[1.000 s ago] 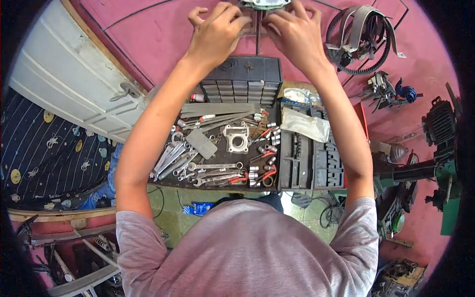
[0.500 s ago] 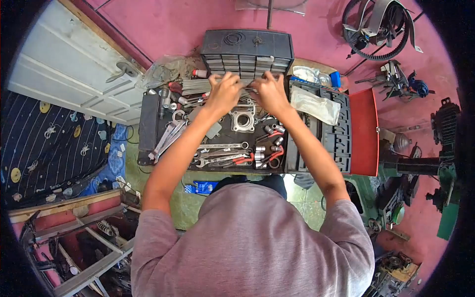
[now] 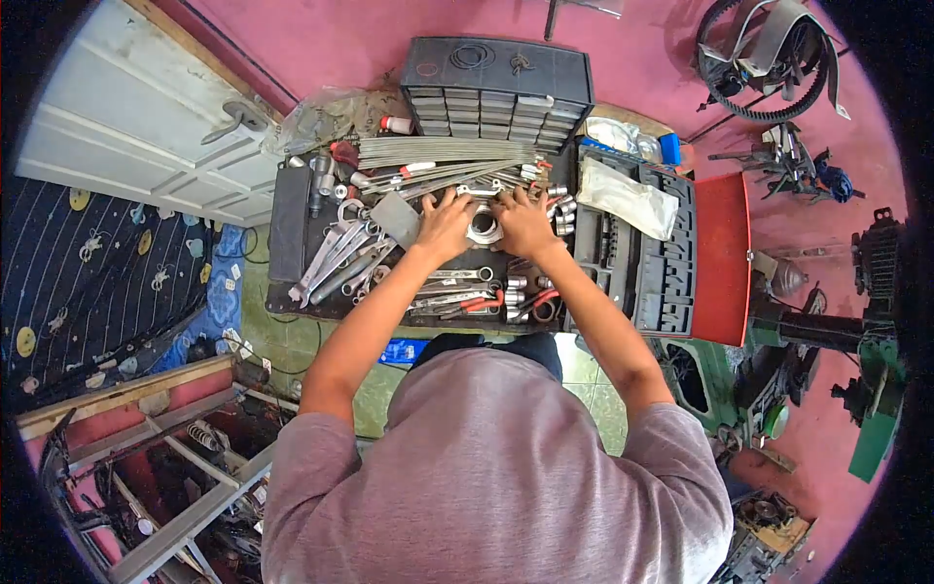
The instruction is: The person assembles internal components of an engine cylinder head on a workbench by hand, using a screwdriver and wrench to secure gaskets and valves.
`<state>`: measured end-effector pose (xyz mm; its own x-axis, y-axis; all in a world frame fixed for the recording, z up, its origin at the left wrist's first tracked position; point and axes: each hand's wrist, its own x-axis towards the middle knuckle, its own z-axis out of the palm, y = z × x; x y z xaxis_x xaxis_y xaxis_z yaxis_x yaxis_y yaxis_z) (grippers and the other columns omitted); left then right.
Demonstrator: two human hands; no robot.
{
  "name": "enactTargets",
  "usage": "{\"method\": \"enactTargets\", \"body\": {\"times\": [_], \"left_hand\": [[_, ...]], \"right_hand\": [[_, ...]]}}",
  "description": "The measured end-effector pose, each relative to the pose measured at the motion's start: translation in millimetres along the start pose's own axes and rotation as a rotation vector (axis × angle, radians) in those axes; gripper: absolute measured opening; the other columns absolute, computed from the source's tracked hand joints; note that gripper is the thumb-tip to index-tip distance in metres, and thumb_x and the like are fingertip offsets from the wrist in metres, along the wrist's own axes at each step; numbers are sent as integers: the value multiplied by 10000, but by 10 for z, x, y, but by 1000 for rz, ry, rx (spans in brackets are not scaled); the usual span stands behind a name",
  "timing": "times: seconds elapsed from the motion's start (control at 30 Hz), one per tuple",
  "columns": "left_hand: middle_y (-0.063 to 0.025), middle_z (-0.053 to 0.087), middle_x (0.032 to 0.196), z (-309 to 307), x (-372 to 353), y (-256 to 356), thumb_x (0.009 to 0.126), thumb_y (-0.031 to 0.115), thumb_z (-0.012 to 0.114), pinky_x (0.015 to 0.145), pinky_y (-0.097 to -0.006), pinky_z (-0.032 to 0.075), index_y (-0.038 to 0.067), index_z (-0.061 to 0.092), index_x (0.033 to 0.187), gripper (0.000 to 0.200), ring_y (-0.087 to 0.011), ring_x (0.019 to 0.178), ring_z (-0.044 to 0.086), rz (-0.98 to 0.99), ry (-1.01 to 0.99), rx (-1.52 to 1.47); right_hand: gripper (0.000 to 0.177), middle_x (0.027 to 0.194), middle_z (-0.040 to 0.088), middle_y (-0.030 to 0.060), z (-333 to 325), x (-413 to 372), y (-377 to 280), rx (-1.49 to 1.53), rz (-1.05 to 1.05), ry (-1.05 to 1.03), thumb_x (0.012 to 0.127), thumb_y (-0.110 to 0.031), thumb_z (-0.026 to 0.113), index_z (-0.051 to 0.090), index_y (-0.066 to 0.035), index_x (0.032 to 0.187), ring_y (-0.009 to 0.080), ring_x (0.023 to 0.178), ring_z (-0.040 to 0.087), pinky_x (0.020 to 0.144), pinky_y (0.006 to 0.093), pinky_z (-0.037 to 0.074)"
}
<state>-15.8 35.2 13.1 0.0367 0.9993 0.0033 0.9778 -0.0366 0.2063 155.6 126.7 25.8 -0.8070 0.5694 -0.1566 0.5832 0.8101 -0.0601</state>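
Pale metal casting (image 3: 484,237) on the desk (image 3: 327,311), lying between the two hands — left hand (image 3: 446,229) along its left side, right hand (image 3: 525,226) along its right, neither clearly nearer. Its visible length runs near to far. Fingers curl against its edges; whether they grip firmly — cannot be told.

A small mechanic's workshop: wrenches (image 3: 336,261) fan out near the front left corner of the counter (image 3: 324,310), sockets (image 3: 318,185) cluster at its back left corner, and a drawer cabinet (image 3: 496,76) stands along the back edge. At the right end sits an open red toolbox (image 3: 722,261), with a toothed belt (image 3: 769,114) hung on the pink wall (image 3: 642,88) and a green machine (image 3: 879,409) beyond.
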Motion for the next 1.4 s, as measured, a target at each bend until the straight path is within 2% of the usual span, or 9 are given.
{"method": "enactTargets", "body": {"times": [0.2,0.47,0.7,0.77,0.93,1.1,1.2,1.4], "left_hand": [[-44,555,1338,77,-23,10,682,258,899,981,-581,337,100,631,1311,702,-285,1347,431,1,10,18],[-47,558,1343,84,-19,0,676,237,904,991,-573,330,79,635,1301,698,-287,1349,428,-13,0,-50],[-45,559,1347,103,-70,20,690,237,898,988,-559,316,66,635,1305,691,-278,1342,424,-31,16,-90],[-48,554,1351,115,-86,27,693,237,896,986,-556,315,64,633,1308,691,-274,1343,421,-28,23,-69],[-67,536,1367,124,-96,40,704,235,890,988,-555,309,59,622,1325,700,-270,1348,413,-19,25,-63],[-99,509,1412,107,-128,41,720,238,883,1005,-555,305,60,610,1346,706,-275,1375,396,-12,23,-46],[-101,496,1431,81,-136,40,717,245,884,1010,-554,304,59,603,1357,723,-272,1385,390,-2,52,-32],[-95,503,1404,75,-179,38,730,269,875,998,-540,310,68,591,1380,737,-268,1376,400,15,46,-7]], "right_hand": [[796,1333,557,30,124,-14,-28,-18,-4,35,612,-401,920,653,-184,1329,272,1339,450,1027,691,358],[774,1284,576,34,159,3,-58,-14,-10,57,593,-336,925,667,-140,1295,275,1283,492,990,627,375],[787,1297,576,35,190,-20,-54,33,3,93,589,-314,925,658,-128,1305,284,1293,489,1013,646,368],[733,1355,552,57,181,-34,-50,48,5,56,650,-274,905,635,-116,1312,299,1362,448,1043,705,354],[783,1362,545,58,139,-113,-77,51,15,89,686,-284,889,583,-127,1390,297,1367,443,1040,694,359],[845,1368,535,68,170,-158,-60,96,-6,91,692,-210,865,520,-123,1458,276,1340,457,1020,671,372],[855,1364,532,74,196,-155,-35,79,-33,116,687,-171,853,509,-124,1469,272,1317,470,1016,660,373],[873,1333,533,83,200,-191,-26,94,-64,164,685,-178,859,500,-126,1480,285,1294,479,1015,654,370]]}}
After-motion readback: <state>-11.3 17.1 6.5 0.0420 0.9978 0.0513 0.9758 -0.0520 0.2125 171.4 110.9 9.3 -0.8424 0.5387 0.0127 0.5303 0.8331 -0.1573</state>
